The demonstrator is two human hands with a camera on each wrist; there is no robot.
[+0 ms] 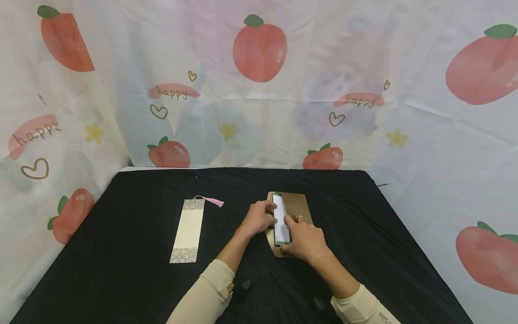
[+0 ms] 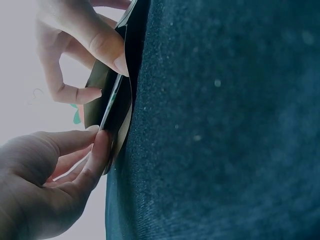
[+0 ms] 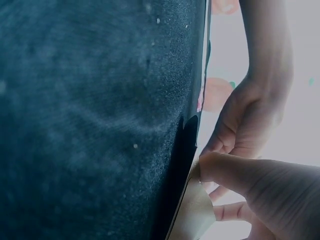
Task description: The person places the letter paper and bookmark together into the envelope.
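In the head view, a brown paper envelope (image 1: 297,204) lies on the black cloth with a narrow white card (image 1: 280,211) over it, greenish at its ends. My left hand (image 1: 257,219) pinches the card's left edge between thumb and fingers; the left wrist view shows this pinch on the thin card (image 2: 111,100) seen edge-on. At the envelope's near right side is my right hand (image 1: 306,238). Its thumb and bent fingers hold the brown paper (image 3: 192,212) in the right wrist view. How far the card sits inside the envelope cannot be made out.
Left of the hands lies a cream bookmark (image 1: 189,229) with lace-patterned ends and a pink tassel (image 1: 214,201). Black cloth (image 1: 133,234) covers the table. A printed fruit curtain (image 1: 259,121) hangs behind and at the sides.
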